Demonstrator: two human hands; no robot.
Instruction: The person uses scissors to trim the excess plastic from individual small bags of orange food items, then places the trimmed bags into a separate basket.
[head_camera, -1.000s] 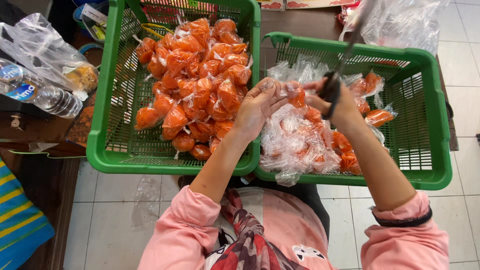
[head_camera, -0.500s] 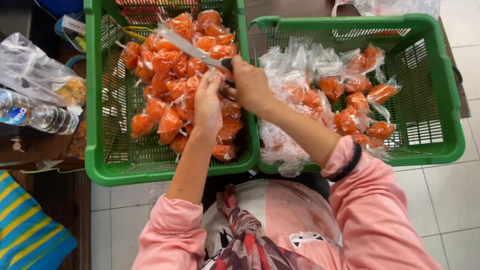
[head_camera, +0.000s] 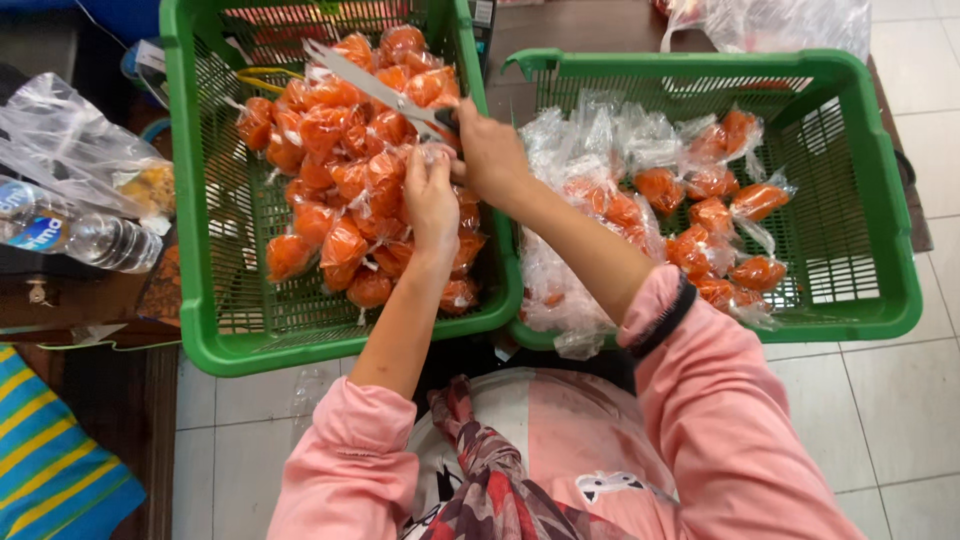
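My right hand (head_camera: 492, 152) grips the dark handle of long scissors (head_camera: 372, 87), whose open blades point up-left over the left green basket (head_camera: 200, 300). My left hand (head_camera: 430, 200) pinches the clear top of a small plastic bag of orange sauce (head_camera: 436, 155) right beside the scissors' handle. That basket holds a heap of tied orange bags (head_camera: 345, 180). The right green basket (head_camera: 880, 250) holds several orange bags with long clear plastic tops (head_camera: 690, 210).
A plastic water bottle (head_camera: 75, 235) and a clear bag (head_camera: 85, 150) lie at the left. Another clear bag (head_camera: 790, 25) sits above the right basket. A striped blue cloth (head_camera: 50, 450) is at bottom left. Tiled floor lies below and right.
Both hands moved from the right basket over to the left basket, carrying the scissors and a bag. The scissors' blades now point up-left over the orange heap.
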